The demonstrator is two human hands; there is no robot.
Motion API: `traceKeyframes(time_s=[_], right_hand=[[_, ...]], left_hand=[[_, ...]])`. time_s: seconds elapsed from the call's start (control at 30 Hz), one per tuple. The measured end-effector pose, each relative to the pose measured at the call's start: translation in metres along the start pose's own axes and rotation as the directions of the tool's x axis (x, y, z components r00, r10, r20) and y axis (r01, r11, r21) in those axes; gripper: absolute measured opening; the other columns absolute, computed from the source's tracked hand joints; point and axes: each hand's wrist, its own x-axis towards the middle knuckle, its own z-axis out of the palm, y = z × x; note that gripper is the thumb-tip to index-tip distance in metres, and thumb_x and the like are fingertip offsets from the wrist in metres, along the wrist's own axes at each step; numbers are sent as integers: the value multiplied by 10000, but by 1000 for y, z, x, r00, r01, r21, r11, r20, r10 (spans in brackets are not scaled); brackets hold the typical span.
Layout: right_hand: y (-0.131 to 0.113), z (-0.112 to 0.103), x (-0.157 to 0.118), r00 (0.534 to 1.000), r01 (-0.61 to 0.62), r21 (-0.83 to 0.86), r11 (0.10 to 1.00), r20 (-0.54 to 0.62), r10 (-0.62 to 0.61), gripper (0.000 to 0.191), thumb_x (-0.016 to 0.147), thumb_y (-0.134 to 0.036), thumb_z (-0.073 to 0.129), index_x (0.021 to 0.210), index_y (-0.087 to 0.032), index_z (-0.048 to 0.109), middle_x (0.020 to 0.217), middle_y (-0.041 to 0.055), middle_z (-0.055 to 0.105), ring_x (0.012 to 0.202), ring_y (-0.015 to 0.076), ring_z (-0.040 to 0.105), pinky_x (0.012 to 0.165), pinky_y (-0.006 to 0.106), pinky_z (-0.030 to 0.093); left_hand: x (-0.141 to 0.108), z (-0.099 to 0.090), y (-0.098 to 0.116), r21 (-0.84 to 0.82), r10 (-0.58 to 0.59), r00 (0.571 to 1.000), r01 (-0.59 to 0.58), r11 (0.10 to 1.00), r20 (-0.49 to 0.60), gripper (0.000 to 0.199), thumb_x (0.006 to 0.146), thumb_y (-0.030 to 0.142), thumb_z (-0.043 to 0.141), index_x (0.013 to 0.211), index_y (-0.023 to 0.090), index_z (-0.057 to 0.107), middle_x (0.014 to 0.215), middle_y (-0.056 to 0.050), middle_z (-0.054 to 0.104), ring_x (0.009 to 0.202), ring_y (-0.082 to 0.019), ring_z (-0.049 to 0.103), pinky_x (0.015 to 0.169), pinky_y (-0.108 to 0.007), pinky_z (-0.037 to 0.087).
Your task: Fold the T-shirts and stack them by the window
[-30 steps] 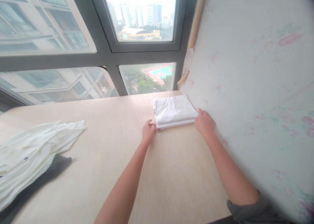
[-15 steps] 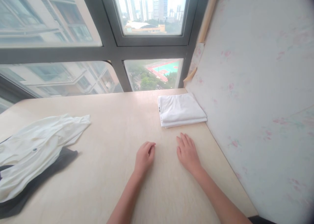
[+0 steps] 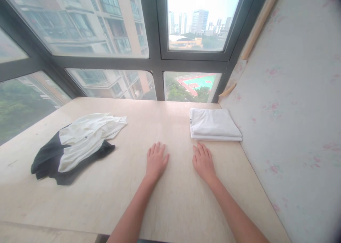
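My left hand (image 3: 156,161) lies palm down on the pale wooden surface (image 3: 176,200), fingers spread, holding nothing. To its right, my right hand (image 3: 204,162) also rests flat with its fingers stretched out, just in front of a folded white cloth (image 3: 215,125). That cloth is stacked in neat layers near the wall, with small dark marks on its left edge. Left of my left hand, a white garment (image 3: 90,129) with a dark button lies loosely spread. Black fabric (image 3: 48,156) shows beside and beneath it; whether the two are one piece I cannot tell.
A papered wall (image 3: 287,111) with pink flowers borders the surface on the right. Grey window frames (image 3: 156,62) stand along the back and left. A strip of wallpaper (image 3: 227,90) peels at the corner. The surface's front edge (image 3: 53,227) shows at lower left.
My left hand has gone from loosely curled to spread flat. My right hand stays flat. The view has turned left, so the garment and black fabric now show more fully.
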Motion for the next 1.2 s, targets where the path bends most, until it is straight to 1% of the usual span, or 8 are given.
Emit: traceKeyframes(time_s=[0.33, 0.53, 0.7, 0.93, 1.0, 1.07, 1.13, 1.2], right_hand=[[-2, 0, 0, 1000, 5, -6, 1000, 6, -5, 463, 954, -235, 429, 1392, -141, 546, 1523, 146, 434, 1413, 316, 350, 1140, 502, 294], [-36, -3, -2, 997, 33, 56, 998, 71, -37, 476, 971, -282, 440, 1419, -148, 523, 1544, 143, 407, 1449, 310, 308, 1172, 483, 241], [-69, -3, -9, 995, 80, 107, 991, 58, -87, 480, 969, -287, 438, 1422, -152, 520, 1533, 148, 422, 1441, 313, 322, 1172, 482, 245], [-79, -5, -20, 992, 114, 162, 980, 29, -120, 446, 969, -264, 420, 1377, -162, 568, 1506, 120, 465, 1427, 287, 351, 1172, 456, 275], [-78, -5, -20, 993, 112, 170, 979, 26, -118, 440, 960, -257, 437, 1370, -176, 576, 1506, 109, 469, 1423, 279, 360, 1168, 453, 291], [-77, -4, -19, 993, 105, 172, 979, 32, -113, 438, 950, -254, 458, 1364, -189, 583, 1509, 101, 467, 1421, 275, 367, 1165, 449, 303], [-77, -4, -19, 993, 100, 175, 979, 40, -109, 436, 944, -254, 468, 1359, -195, 589, 1511, 94, 466, 1420, 276, 371, 1165, 447, 308], [-77, -3, -18, 994, 96, 182, 978, 41, -106, 435, 943, -253, 463, 1354, -196, 594, 1511, 88, 468, 1418, 279, 374, 1165, 449, 310]], left_hand=[[2, 0, -12, 192, 25, 993, -47, 980, 115, 682, 958, 566, 349, 1524, 187, 373, 1628, -140, 247, 1498, -372, 191, 1196, -578, 90], [2, 1, -11, 216, 22, 992, -49, 975, 125, 695, 958, 578, 333, 1532, 186, 355, 1633, -141, 230, 1505, -369, 174, 1197, -579, 81], [-12, -2, -8, 222, 30, 992, -56, 974, 119, 702, 959, 582, 328, 1536, 183, 344, 1631, -143, 235, 1507, -357, 176, 1202, -566, 86], [-29, -6, -7, 218, 37, 992, -63, 974, 119, 627, 952, 514, 404, 1496, 201, 417, 1614, -117, 295, 1493, -316, 240, 1207, -506, 159], [-22, -12, -19, 221, 25, 993, -51, 974, 117, 615, 921, 491, 476, 1470, 215, 451, 1580, -104, 372, 1465, -288, 310, 1195, -459, 221], [-10, -28, -44, 246, -31, 997, 11, 969, 77, 607, 903, 449, 506, 1456, 205, 460, 1541, -119, 431, 1430, -290, 365, 1172, -464, 266], [6, -57, -81, 293, -138, 990, 140, 946, -26, 583, 923, 401, 455, 1452, 155, 447, 1525, -173, 431, 1422, -336, 357, 1153, -544, 251], [20, -97, -125, 335, -236, 960, 274, 902, -150, 571, 947, 382, 396, 1448, 108, 425, 1525, -206, 409, 1438, -349, 308, 1162, -574, 192]])
